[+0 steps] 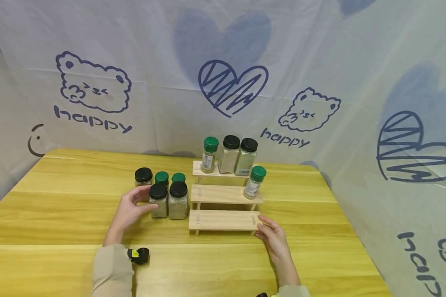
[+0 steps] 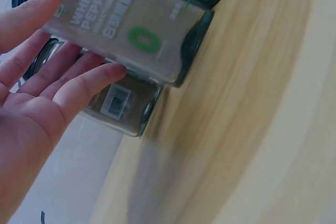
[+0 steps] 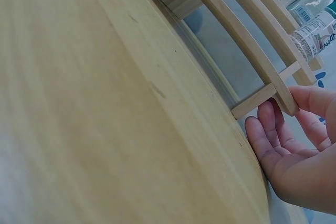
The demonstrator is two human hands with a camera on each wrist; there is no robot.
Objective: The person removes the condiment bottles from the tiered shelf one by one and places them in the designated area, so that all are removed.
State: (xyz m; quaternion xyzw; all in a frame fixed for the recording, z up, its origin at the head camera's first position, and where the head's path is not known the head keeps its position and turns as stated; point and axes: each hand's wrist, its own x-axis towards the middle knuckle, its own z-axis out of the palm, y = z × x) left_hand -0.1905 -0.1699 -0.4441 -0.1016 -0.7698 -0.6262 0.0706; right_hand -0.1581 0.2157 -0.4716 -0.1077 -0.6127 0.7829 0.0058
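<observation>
My left hand (image 1: 131,208) reaches around a black-capped jar (image 1: 158,202) labelled white pepper (image 2: 118,22). In the left wrist view its thumb lies across the jar's front near the cap, with the other fingers fairly straight along its side; firm contact cannot be told. My right hand (image 1: 274,237) pinches the right end of the lowest step of a three-tier wooden rack (image 1: 223,220), with fingers above and below the board (image 3: 262,72). Three bottles stand on the top tier, and a green-capped bottle (image 1: 255,182) sits at the right of the middle tier.
Right of the white pepper stands another black-capped jar (image 1: 178,202). Behind are a further black-capped jar (image 1: 143,175) and two green-capped bottles (image 1: 161,177), partly hidden. A printed cloth (image 1: 163,82) hangs behind the wooden table (image 1: 59,214).
</observation>
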